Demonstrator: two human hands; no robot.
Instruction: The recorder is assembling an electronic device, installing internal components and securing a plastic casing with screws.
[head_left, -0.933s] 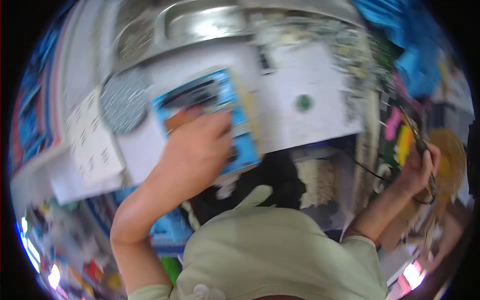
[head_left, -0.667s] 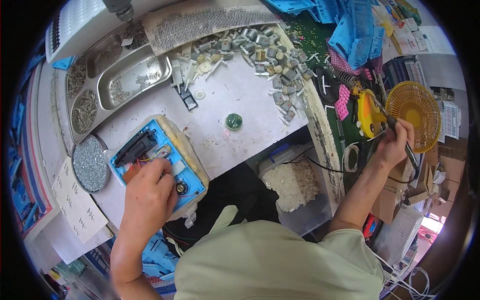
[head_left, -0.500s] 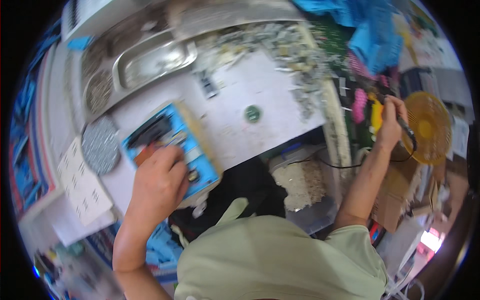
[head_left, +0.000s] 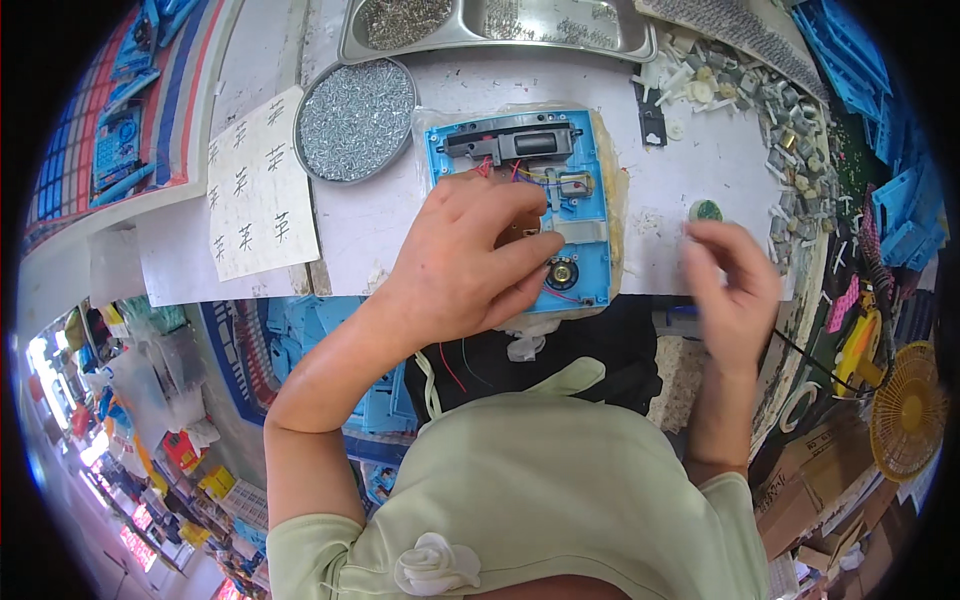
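My left hand rests over a blue plastic casing on the table, fingers curled around a brown circuit board that they mostly hide. Red wires run out beside these fingers. Inside the casing are a black compartment part, a small motor and a round speaker. My right hand, partly smeared by motion, is to the right of the casing with thumb and fingers apart and nothing visible in it. Just beyond its fingertips lies a small round green spool.
A round tray of screws and a sheet of handwriting lie left. A metal compartment tray stands at the back. Small motors and white parts pile up right, with a yellow basket beyond.
My right hand has come from the far right back toward the table and no longer holds the pen-like corded tool. My left hand stays at the casing; the whole view has shifted.
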